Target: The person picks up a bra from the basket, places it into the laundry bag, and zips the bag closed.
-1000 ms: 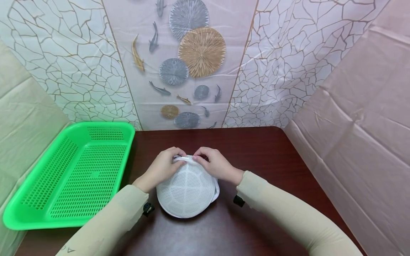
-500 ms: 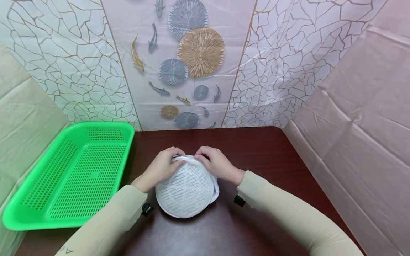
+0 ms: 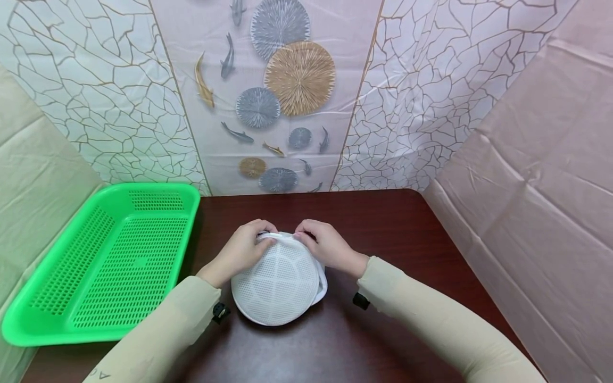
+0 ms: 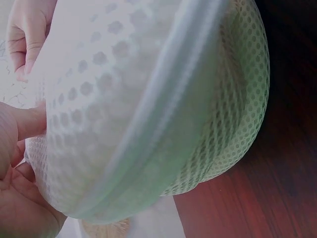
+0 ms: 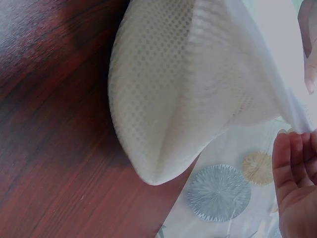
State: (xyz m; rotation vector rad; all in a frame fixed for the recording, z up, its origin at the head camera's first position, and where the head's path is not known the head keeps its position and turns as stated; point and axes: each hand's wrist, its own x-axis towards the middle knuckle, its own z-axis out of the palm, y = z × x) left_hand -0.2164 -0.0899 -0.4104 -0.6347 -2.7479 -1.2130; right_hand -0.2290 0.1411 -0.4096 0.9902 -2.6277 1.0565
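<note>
A white mesh laundry bag [image 3: 275, 287], rounded and dome-like with white piped edges, stands on the table in the middle of the head view. My left hand [image 3: 244, 247] pinches its top edge between thumb and fingers. On the same edge, a short way to the right, my right hand [image 3: 325, 247] pinches with thumb and fingertips. What exactly lies under the right fingertips is too small to tell. In the left wrist view the honeycomb mesh of the bag [image 4: 99, 99] fills most of the picture. The right wrist view shows the bag's bulging side [image 5: 153, 94].
A green plastic basket [image 3: 189, 234] with a slotted floor stands at the left, close to the left forearm. The dark red-brown table [image 3: 383, 223] meets a patterned cloth wall [image 3: 278, 138] at the back. Plain cloth walls [image 3: 536, 175] bound both sides.
My right hand has shifted slightly to the right along the bag's top edge, widening the gap between the hands. The left hand keeps its grip almost in place.
</note>
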